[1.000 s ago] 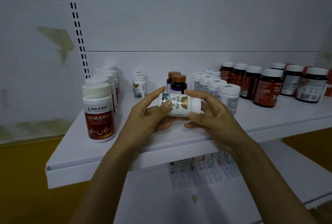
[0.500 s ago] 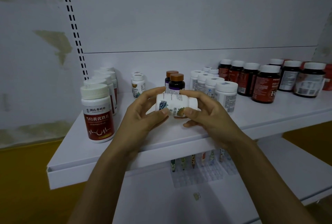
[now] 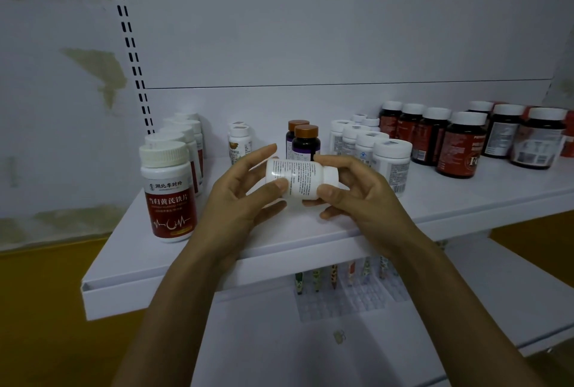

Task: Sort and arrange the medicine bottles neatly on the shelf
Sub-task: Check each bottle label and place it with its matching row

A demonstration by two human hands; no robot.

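Small white plastic medicine bottle (image 3: 299,180) lies sideways just above the front of the white shelf (image 3: 130,256), pinched at either end by thumb and curled fingers of the left hand (image 3: 242,200) and right hand (image 3: 360,197). Best, I judge, to roll it until its front label shows, then stand it upright among its own kind. Only unreadably fine print faces the camera.

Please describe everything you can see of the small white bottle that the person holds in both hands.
The white bottle is small, seems glossy plastic, with a white cap, closed, at its right end. It lies horizontal, its label of fine black print facing the camera, too small to read. The left hand grips its bottom end, the right hand its cap end, thumbs in front. It is held over the front of the shelf, before two brown-capped bottles.
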